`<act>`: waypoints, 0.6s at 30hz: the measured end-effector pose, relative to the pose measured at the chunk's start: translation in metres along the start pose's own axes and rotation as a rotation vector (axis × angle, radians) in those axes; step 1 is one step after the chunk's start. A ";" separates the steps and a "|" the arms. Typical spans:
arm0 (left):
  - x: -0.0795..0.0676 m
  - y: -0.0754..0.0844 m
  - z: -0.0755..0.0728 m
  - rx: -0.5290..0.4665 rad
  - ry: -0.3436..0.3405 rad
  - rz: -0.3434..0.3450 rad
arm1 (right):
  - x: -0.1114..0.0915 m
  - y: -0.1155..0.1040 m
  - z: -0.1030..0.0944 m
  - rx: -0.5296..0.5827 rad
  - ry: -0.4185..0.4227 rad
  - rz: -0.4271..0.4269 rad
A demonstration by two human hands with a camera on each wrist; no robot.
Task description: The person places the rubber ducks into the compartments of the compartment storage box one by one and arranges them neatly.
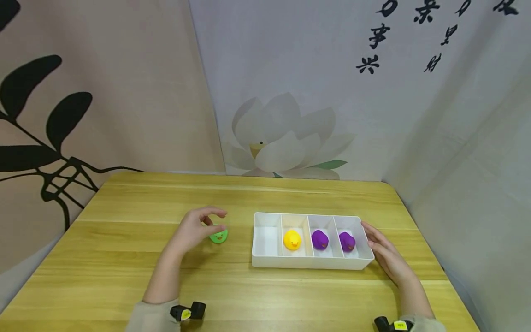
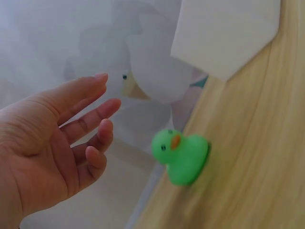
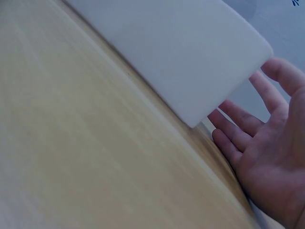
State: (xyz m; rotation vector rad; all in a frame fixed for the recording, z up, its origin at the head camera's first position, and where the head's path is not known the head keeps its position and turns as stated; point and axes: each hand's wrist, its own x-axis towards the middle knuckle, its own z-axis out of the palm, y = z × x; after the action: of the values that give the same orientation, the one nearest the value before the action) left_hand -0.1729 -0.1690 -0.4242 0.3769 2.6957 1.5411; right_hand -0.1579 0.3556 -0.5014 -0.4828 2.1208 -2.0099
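A green rubber duck (image 1: 218,237) stands on the wooden table, left of a white compartment box (image 1: 307,263). Close above it hovers my left hand (image 1: 194,233), thumb and fingers apart and loosely bent; in the left wrist view a gap separates them from the green duck (image 2: 186,160). My right hand (image 1: 391,258) rests its fingers along the right end of the box, and they look extended in the right wrist view. Inside the box sit a yellow duck (image 1: 292,240), a purple duck (image 1: 320,240) and another purple duck (image 1: 347,241), each in its own compartment; the leftmost compartment holds nothing.
The wooden table (image 1: 232,299) reaches back to a printed cloth backdrop (image 1: 290,69) with a lotus and dark lettering. Black plant shapes (image 1: 25,87) mark the cloth at the left. A small black device (image 1: 188,311) is strapped at the left wrist.
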 end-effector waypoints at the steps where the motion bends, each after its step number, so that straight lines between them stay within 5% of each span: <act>1: 0.000 -0.003 -0.001 -0.001 -0.002 -0.006 | 0.000 0.000 0.000 -0.001 0.001 0.000; 18: -0.001 -0.046 -0.002 -0.031 -0.057 -0.140 | 0.000 -0.001 0.001 -0.009 0.009 0.007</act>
State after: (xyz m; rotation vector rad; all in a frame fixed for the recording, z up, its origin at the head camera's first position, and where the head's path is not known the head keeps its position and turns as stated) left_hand -0.1811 -0.1928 -0.4623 0.2216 2.5911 1.5080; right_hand -0.1571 0.3550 -0.5009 -0.4679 2.1344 -2.0041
